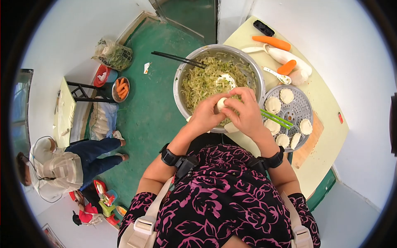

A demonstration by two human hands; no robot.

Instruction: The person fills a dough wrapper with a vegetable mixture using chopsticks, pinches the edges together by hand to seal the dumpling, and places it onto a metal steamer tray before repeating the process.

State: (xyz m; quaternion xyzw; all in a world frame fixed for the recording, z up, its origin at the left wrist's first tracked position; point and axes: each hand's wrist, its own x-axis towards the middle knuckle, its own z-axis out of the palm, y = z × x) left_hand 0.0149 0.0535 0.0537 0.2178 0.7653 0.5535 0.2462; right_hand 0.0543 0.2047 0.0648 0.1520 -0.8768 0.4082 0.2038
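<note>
A small pale dumpling [221,105] is pinched between my two hands, above the near side of a large metal bowl [178,89]. My left hand [204,112] is closed around its left side. From the other side, my right hand [245,108] presses its thumb and fingers on the dough edge. Shredded green and pale filling [196,87] fills much of the bowl, with a white round piece [225,82] lying in it. Black chopsticks [178,59] rest across the bowl's far left rim. Green chopsticks [281,120] stick out beside my right hand.
Right of the bowl, a perforated metal tray [296,108] holds several dumplings [286,96], partly over a wooden board [311,144]. Carrots [273,42], a white radish [289,58] and a white spoon [278,75] lie farther back. Two other people [62,165] are at left.
</note>
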